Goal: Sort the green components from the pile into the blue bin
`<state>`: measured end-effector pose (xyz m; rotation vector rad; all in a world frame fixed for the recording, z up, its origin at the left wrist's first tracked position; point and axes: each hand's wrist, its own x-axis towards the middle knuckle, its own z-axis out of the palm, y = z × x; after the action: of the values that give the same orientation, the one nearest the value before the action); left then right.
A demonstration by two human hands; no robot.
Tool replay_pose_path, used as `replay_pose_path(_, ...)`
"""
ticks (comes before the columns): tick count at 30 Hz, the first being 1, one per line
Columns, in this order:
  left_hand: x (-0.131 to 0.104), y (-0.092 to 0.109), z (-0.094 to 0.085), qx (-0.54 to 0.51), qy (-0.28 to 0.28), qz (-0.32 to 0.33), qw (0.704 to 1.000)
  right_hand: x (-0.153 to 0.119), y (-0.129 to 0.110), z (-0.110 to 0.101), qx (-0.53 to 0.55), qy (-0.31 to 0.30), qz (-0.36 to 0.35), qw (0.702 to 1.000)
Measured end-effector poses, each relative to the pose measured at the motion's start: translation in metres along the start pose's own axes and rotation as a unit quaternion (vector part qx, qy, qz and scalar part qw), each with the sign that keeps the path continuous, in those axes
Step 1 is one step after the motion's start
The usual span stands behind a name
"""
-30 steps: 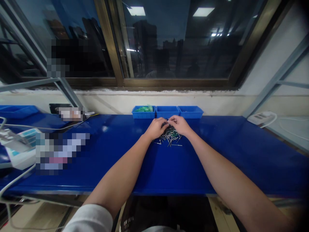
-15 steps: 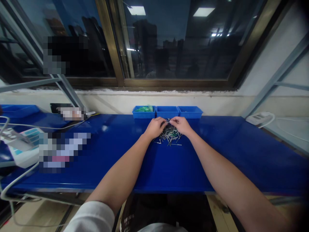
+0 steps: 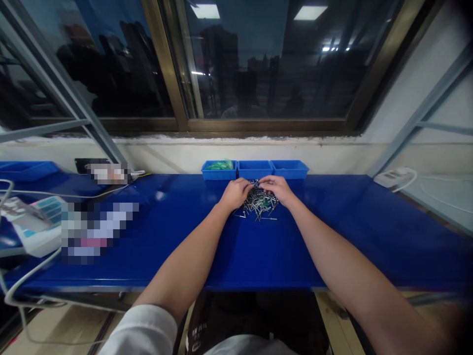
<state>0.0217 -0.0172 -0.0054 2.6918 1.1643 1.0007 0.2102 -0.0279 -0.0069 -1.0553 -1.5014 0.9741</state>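
While both arms reach forward over the blue table (image 3: 258, 256), the 2 hands work at the pile of metal pins (image 3: 255, 201), which lies on the tabletop just in front of 3 blue bins. Left hand (image 3: 233, 194) is at the pile's upper left edge: fingers curled, thumb and fingertips drawn close; can't tell if a pin is between them. Right hand (image 3: 280, 189) is opposite, at the upper right edge: thumb and index bent in toward the left hand, tips near each other; grip unclear, too small to read. Fingertips of the 2 hands are near each other, pins showing between. 1 loose pin (image 3: 269, 219) lies flat at the near edge of the pile. Some green shows among the pins. Left bin (image 3: 219, 175) holds a green bag (image 3: 222, 165); middle bin (image 3: 254, 174) and right bin (image 3: 290, 174) sit beside it in a row.
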Motion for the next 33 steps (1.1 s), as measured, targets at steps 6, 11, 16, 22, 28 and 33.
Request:
replay_pose_path(6, -0.001, -0.001, 0.001, -0.009, 0.002, -0.002, 1.0, 0.002, 0.005, -0.003, 0.041, -0.009, 0.001, 0.999)
replay_pose_path(11, -0.003, -0.001, 0.003, 0.001, 0.023, -0.051, 0.998, 0.004, 0.005, -0.007, 0.004, 0.082, -0.046, 0.996)
replay_pose_path(16, -0.003, -0.005, 0.004, 0.021, 0.001, -0.079, 0.997, 0.013, 0.015, -0.023, -0.043, 0.194, -0.078, 0.977)
replay_pose_path(22, -0.004, -0.008, 0.006, 0.041, -0.024, -0.068, 0.997, 0.021, 0.032, -0.04, -0.055, 0.239, -0.025, 0.969)
replay_pose_path(28, -0.004, -0.01, 0.008, 0.051, -0.032, -0.067, 0.996, 0.019, 0.033, -0.039, -0.048, 0.24, 0.022, 0.969)
replay_pose_path(33, -0.005, -0.01, 0.008, 0.034, -0.046, -0.074, 0.996, 0.015, 0.027, -0.033, -0.165, 0.209, -0.023, 0.964)
